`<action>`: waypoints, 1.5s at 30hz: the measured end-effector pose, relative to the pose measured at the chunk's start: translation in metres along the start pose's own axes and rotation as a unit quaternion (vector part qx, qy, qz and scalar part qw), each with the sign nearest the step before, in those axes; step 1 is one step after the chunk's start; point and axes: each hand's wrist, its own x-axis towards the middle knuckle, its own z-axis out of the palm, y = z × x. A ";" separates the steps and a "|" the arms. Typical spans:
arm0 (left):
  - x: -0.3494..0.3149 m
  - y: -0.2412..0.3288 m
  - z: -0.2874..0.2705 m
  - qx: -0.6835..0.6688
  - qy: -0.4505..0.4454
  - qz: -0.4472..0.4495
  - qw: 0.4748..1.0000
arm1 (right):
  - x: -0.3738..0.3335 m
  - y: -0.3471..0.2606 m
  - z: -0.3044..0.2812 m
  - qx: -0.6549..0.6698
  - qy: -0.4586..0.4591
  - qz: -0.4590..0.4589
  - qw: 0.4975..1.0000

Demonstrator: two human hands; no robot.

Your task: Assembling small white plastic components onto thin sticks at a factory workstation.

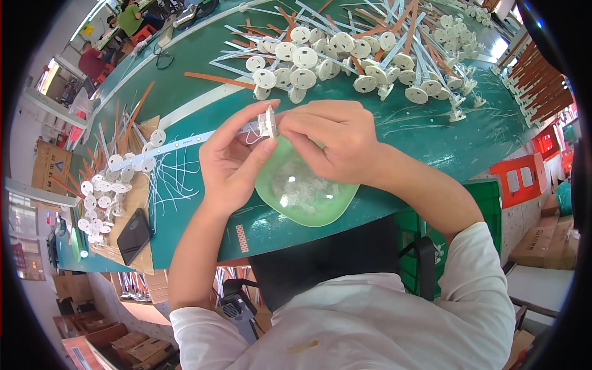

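Note:
Between the thumb and fingers of my left hand [229, 159], a small white round fitting [270, 123] stands on edge. A pale LED strip [179, 145] runs from it out to the left, past my palm. Thin white wire loops at the fitting's back. My right hand [336, 139] is closed in a pinch against the fitting's right face; whatever lies between its fingertips is too small to make out. Beneath both hands sits a light green bowl [308, 217] holding small whitish pieces. Loose white wires [176, 179] lie on the green table left of my left hand.
A large heap of white round fittings [303, 58] with strips covers the table's far side. More fittings [98, 200] lie on cardboard at the left, near a dark phone [134, 236]. A red plastic stool [519, 179] and a green crate [484, 209] stand right. People sit far left.

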 end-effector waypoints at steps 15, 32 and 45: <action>0.033 0.038 -0.095 0.195 0.104 -0.134 0.966 | -0.003 -0.003 0.005 0.044 0.034 0.078 0.995; 0.024 0.110 -0.315 0.616 0.025 -0.537 0.576 | -0.009 0.003 0.003 -0.045 -0.170 0.104 0.979; 0.061 -0.035 -0.047 0.656 -0.038 -0.116 0.745 | -0.011 0.002 0.001 -0.066 -0.196 0.098 0.974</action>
